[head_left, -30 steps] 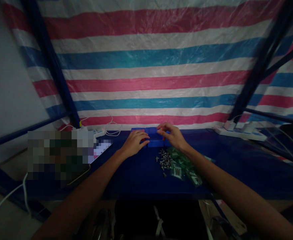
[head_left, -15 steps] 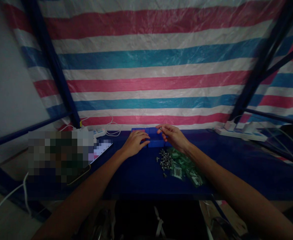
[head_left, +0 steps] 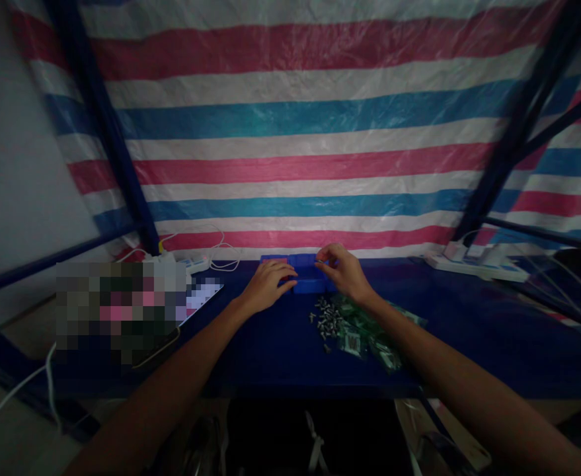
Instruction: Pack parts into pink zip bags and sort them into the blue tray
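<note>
A small blue plastic box lies near the back of the blue table, and reddish contents show in its left part. My left hand holds the box at its left side, fingers over the top and thumb along the front. Above the right part of the box, my right hand is closed in a pinch on a small metal screw, mostly hidden by the fingertips. A loose pile of screws lies in front of the box. Green-tinted plastic bags with metal parts lie beside the pile, partly under my right forearm.
A phone with a lit screen lies at left, next to a blurred-out area. White power strips with cables stand at the back right and back left. Blue metal posts and a striped plastic sheet rise behind the table.
My right hand has turned and lowered its fingertips towards the right part of the box with the screw. My left hand has stayed in place on the box.
</note>
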